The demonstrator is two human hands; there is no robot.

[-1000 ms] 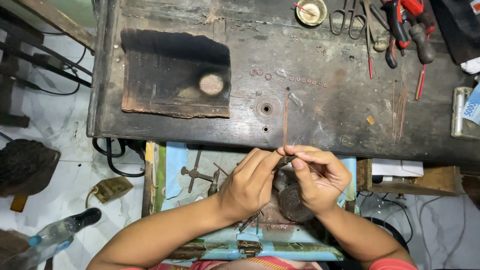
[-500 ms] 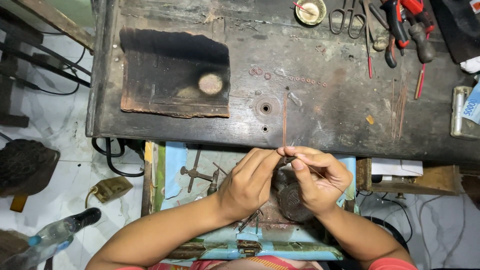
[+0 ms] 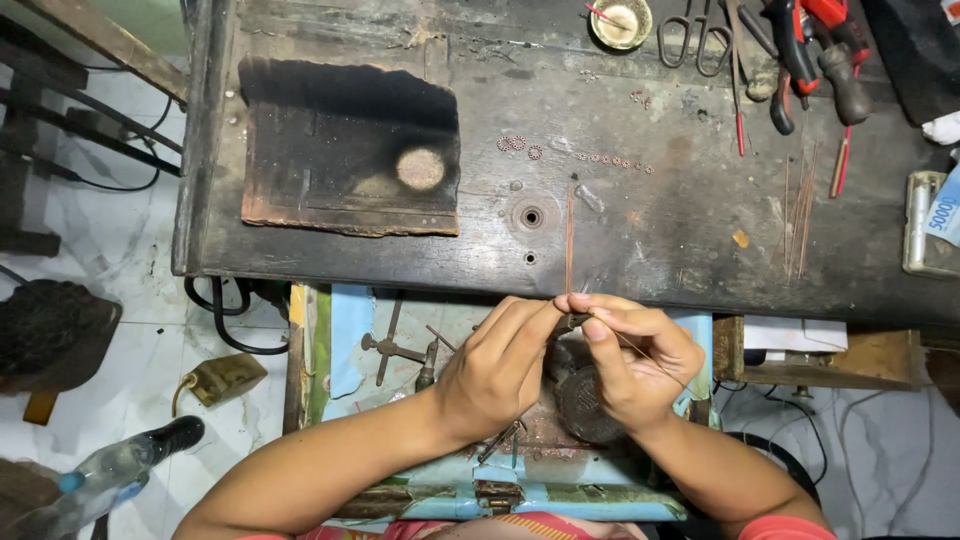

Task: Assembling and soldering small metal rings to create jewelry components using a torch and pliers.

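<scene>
Copper wire stood at the workbench front edge, pinched by both the left hand and the right hand.

2 bare forearms run up from the bottom edge to the left hand and right hand. No gloves, rings or watch show. A red-orange sleeve edge shows at the right arm's lower corner.

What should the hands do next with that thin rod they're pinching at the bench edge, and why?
Probably keep the pinch steady and feed the thin rod a little further. The left hand and right hand meet fingertip to fingertip at its near end, while the rest lies straight along the dark workbench. A fine wire also trails from the right hand, so any larger move might bend either.
</scene>
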